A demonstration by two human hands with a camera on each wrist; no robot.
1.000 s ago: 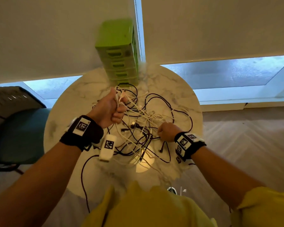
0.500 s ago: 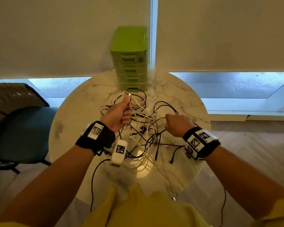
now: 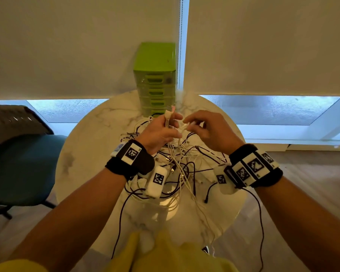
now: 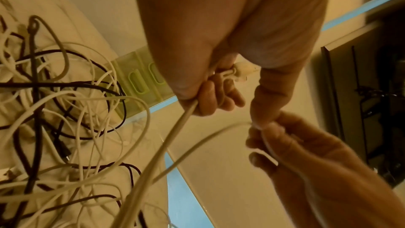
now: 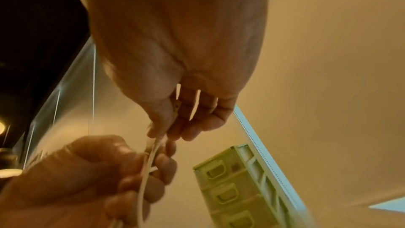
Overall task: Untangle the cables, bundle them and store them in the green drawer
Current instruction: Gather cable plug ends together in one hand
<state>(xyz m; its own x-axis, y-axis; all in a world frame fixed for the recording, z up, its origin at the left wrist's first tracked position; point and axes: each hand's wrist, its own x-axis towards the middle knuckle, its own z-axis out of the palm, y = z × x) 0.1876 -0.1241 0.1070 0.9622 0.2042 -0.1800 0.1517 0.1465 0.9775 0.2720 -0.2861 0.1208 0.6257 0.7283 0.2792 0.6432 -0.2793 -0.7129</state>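
Gripping white cable ends, the left hand (image 3: pixel 159 132) is clenched; the right hand (image 3: pixel 208 130) pinches another strand. Tangled cables (image 3: pixel 177 173) lie at six o'clock, green drawer (image 3: pixel 155 79) at twelve. Tugging risks tightening knots.

Head downward; wrist views upward, close.

A black strap (image 3: pixel 130 165) carrying white blocks printed with black square-code markers is worn on each wrist, the right one (image 3: pixel 255 169) showing 3 such markers in a row, and yellow sleeves (image 3: pixel 16 266) are seen above bare forearms.
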